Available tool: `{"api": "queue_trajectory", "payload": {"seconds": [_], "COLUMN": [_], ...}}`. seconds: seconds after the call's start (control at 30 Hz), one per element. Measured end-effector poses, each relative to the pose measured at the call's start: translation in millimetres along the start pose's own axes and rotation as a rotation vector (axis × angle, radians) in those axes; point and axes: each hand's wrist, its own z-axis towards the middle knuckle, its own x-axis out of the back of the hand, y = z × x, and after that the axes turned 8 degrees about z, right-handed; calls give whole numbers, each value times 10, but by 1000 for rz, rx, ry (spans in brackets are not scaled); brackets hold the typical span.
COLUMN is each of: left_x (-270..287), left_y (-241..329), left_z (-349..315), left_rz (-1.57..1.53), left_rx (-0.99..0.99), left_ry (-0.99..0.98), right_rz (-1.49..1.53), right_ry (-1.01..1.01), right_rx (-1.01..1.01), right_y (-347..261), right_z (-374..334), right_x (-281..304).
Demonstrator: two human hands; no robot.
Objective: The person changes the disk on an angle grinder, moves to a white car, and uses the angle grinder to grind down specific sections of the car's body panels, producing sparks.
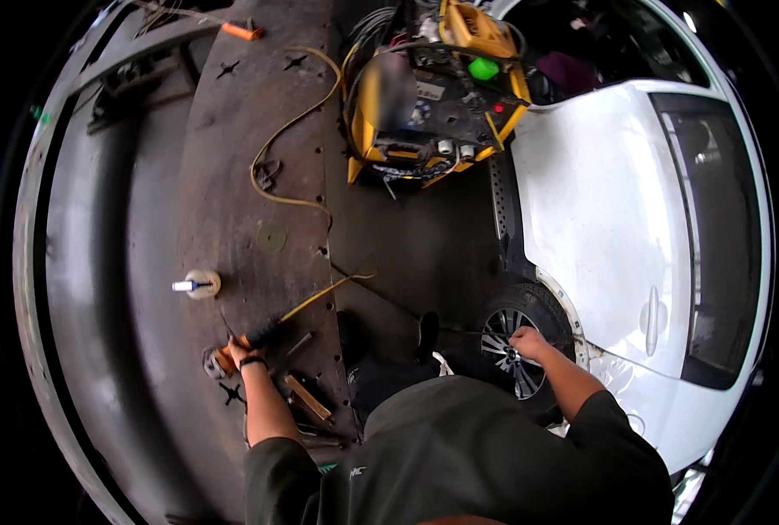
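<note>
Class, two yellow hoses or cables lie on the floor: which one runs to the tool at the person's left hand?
The short straight yellow hose, ending at the left hand; the long looping yellow cable lies farther away.

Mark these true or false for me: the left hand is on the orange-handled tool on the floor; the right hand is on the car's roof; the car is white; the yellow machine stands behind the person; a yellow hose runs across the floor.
1. The left hand grips the orange-handled tool: true.
2. The right hand is on the roof: false, it is at the wheel.
3. The car is white: true.
4. The yellow machine stands behind: false, it is ahead.
5. A yellow hose crosses the floor: true.
</note>
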Motion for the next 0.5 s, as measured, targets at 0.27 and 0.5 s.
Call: {"api": "queue_trajectory", "payload": {"seconds": [0.27, 0.5], "left_x": [-15, -914], "left_y": [69, -719], "left_z": [136, -797], "left_rz": [413, 733], "left_rx": [-82, -40], "left_ry": [147, 353], "right_rz": [598, 559], "right_ry": [-177, -192], "right_rx": [96, 80], "right_y": [51, 184], "right_z": [211, 1270], "right_x": [46, 147]}}
